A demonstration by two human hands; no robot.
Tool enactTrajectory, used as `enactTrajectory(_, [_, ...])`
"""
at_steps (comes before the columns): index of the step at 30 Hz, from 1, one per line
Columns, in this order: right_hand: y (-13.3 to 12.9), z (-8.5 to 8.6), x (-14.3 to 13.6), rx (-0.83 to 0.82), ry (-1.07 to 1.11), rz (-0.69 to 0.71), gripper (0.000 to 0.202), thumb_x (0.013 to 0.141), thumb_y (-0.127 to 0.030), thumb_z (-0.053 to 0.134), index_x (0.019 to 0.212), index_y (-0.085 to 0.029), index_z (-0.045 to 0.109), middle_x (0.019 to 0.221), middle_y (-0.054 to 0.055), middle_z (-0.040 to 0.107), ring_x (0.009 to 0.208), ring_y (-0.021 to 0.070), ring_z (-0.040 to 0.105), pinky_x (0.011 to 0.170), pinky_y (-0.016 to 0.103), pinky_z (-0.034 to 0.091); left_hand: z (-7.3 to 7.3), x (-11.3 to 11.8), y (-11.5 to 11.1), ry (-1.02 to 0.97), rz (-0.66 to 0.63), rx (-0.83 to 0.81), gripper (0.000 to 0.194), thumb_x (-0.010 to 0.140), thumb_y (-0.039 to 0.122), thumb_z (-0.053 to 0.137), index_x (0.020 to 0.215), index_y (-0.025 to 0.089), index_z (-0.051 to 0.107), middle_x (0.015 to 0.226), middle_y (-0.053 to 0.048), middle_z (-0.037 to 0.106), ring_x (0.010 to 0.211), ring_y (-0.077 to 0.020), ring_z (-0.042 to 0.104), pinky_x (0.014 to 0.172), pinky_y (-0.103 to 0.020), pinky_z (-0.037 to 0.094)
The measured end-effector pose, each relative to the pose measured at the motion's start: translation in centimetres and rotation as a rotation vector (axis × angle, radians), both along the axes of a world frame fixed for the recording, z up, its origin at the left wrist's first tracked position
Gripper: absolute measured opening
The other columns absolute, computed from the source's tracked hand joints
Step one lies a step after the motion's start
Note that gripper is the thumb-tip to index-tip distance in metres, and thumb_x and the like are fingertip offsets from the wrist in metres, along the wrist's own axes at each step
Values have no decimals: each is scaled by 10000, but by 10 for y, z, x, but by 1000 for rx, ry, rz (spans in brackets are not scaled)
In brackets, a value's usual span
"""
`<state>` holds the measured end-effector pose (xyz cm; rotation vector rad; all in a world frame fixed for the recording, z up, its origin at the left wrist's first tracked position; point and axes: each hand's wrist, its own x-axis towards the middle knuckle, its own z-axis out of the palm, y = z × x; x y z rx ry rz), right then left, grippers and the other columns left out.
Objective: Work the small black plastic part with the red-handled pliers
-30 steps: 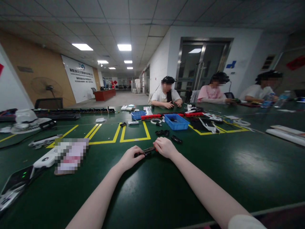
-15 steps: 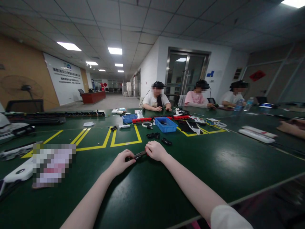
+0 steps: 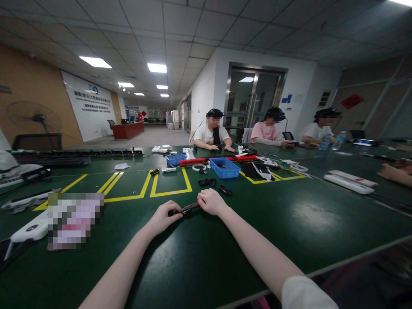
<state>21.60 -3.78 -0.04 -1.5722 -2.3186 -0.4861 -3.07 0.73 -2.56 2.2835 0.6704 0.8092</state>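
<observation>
My right hand (image 3: 211, 201) is closed around a pair of pliers with a bit of red handle showing. The dark metal jaws of the pliers (image 3: 190, 207) point left. My left hand (image 3: 165, 218) pinches a small black piece (image 3: 174, 212) right at the jaw tips; its exact kind is hidden by my fingers. Both hands are low over the green table (image 3: 231, 249). Just beyond my right hand lie two bundled black cables, one coil (image 3: 207, 183) and another coil (image 3: 225, 190).
A blue bin (image 3: 224, 173) holding dark items stands ahead, with a smaller blue bin (image 3: 175, 160) to its left. Yellow tape (image 3: 128, 198) marks the table. White power strips (image 3: 348, 183) lie right. Several people sit opposite; another person's hand (image 3: 395, 171) shows at right.
The view has shifted slightly. My hands keep nearly the same grip on the pliers and the small black piece. The person opposite has moved their hands a little.
</observation>
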Motion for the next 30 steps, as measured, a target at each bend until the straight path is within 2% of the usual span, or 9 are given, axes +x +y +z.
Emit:
enactTrajectory(6, [1,2,0,17,-1,-4,302,959,-278,403,760,-175,605,783,37,618,759,140,527,697,289,300,-1,2,7,23,-21,18,159,827,323,638,880,195,716,985,-58,636,911,-195,606,847,-325,475])
enactTrajectory(15, [8,-2,-4,3,45,40,373,984,-342,338,808,-181,625,838,56,626,788,156,509,716,300,305,-1,2,9,27,24,18,144,814,317,667,879,210,737,1008,-58,637,948,-204,605,873,-326,477])
enactTrajectory(30, [5,2,-9,59,-31,93,381,977,-320,326,802,-168,629,842,77,613,780,172,487,708,312,303,5,-1,4,85,23,62,137,806,301,680,880,197,729,1006,-59,620,921,-200,602,852,-330,480])
